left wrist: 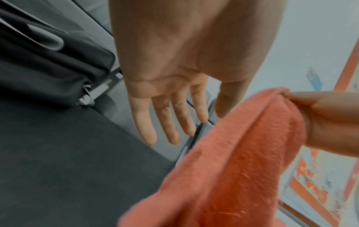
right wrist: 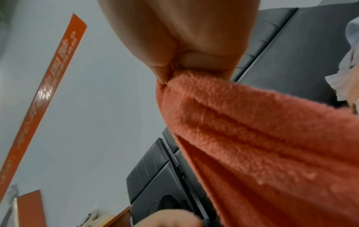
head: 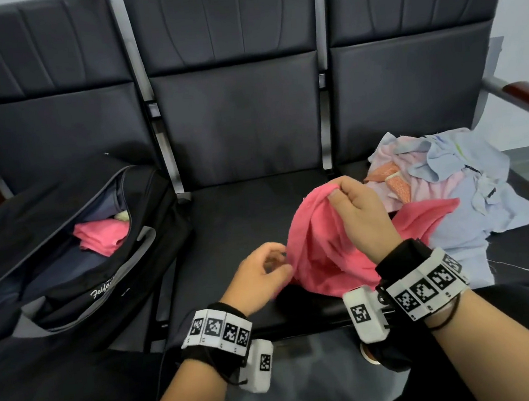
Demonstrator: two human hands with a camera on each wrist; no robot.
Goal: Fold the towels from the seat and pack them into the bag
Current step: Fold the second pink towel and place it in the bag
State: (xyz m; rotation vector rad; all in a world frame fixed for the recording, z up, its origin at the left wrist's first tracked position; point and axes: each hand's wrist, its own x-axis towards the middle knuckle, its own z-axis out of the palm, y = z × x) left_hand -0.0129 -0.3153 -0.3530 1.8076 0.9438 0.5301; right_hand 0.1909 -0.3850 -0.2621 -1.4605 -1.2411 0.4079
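A row of three dark padded seats [head: 252,221] stands against a pale wall, with an orange sign strip [right wrist: 50,86] showing on the wall in the right wrist view.

Nearest, over the front of the middle seat, the left hand [head: 258,279] hangs with its fingers [left wrist: 170,122] straight and spread, holding nothing; it is just beside the lower fold of the pink towel [head: 320,246], and whether it touches the cloth cannot be told. The right hand [head: 362,213] has thumb and fingers pinched on the top edge of that towel and holds it lifted, so the cloth drapes down in loose, bunched folds, its far end trailing over to the right seat. It is not yet folded.

Farther right, on the right seat, lies the pile [head: 457,180]: crumpled pale blue, light pink and orange-patterned cloths, none of them folded. How many pieces are in it cannot be told.

On the left seat the black bag [head: 76,252] lies unzipped, and a folded pink towel [head: 103,235] sits inside its opening, with something pale yellow just behind.

As a judgement, the task is early: at least one towel is packed, one is in hand at the start of its fold, and the whole pile remains.
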